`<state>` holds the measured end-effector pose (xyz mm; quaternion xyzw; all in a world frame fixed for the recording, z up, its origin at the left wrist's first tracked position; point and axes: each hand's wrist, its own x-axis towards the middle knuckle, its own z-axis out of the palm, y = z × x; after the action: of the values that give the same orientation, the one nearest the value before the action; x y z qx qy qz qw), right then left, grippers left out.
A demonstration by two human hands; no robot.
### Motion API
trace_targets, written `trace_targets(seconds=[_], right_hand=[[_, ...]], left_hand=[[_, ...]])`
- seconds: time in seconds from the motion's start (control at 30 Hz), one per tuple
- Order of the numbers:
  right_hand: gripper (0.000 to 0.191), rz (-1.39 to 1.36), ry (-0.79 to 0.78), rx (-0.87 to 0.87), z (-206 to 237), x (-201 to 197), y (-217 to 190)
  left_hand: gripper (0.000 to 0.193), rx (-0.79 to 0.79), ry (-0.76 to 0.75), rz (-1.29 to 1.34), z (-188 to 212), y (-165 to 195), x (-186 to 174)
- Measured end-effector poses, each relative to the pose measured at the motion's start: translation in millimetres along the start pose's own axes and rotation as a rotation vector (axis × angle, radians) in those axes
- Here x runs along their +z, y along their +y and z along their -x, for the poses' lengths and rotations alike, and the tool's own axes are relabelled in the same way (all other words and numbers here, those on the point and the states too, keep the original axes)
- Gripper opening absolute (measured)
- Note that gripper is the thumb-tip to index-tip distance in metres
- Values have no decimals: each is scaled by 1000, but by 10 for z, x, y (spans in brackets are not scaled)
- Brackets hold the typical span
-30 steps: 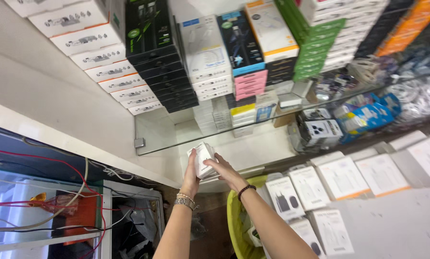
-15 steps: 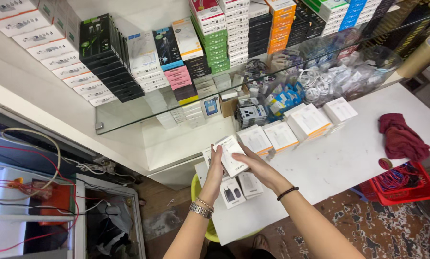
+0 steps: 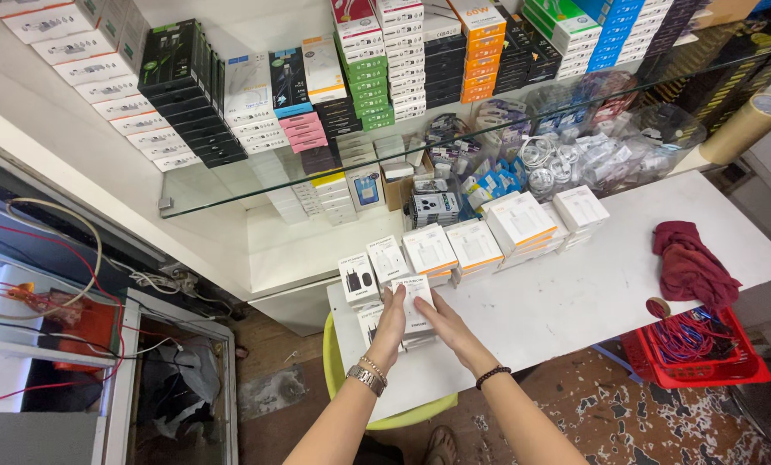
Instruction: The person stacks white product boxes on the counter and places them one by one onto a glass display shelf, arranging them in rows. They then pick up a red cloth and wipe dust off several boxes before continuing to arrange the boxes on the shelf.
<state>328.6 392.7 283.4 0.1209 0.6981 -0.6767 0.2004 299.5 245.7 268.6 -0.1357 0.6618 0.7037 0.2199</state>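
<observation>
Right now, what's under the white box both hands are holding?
The white box sits between the left hand and right hand, over a small stack of similar white boxes on the white table. How many boxes lie below is hidden by the hands.

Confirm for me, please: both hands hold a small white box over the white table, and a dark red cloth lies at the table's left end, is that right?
Not quite: the dark red cloth lies at the white table's right end, as the head view shows. Both the left hand and right hand do hold the small white box.
</observation>
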Motion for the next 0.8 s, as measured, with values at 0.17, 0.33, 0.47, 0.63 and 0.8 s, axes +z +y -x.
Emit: trace_targets(seconds=[0.17, 0.33, 0.47, 0.63, 0.8], right_hand=[[75, -51, -35, 31, -47, -21, -46], [72, -197, -11, 2, 44, -258, -149], [76, -297, 46, 39, 170, -633, -62], [84, -159, 143, 147, -68, -741, 401], [88, 309, 119, 120, -507, -496, 709]], left_hand=[[96, -127, 16, 32, 68, 121, 68], [97, 9, -70, -31, 218, 376, 269], [82, 79, -61, -453, 228, 418, 318], [70, 679, 12, -1211, 274, 121, 206], [67, 725, 27, -1304, 275, -128, 144]])
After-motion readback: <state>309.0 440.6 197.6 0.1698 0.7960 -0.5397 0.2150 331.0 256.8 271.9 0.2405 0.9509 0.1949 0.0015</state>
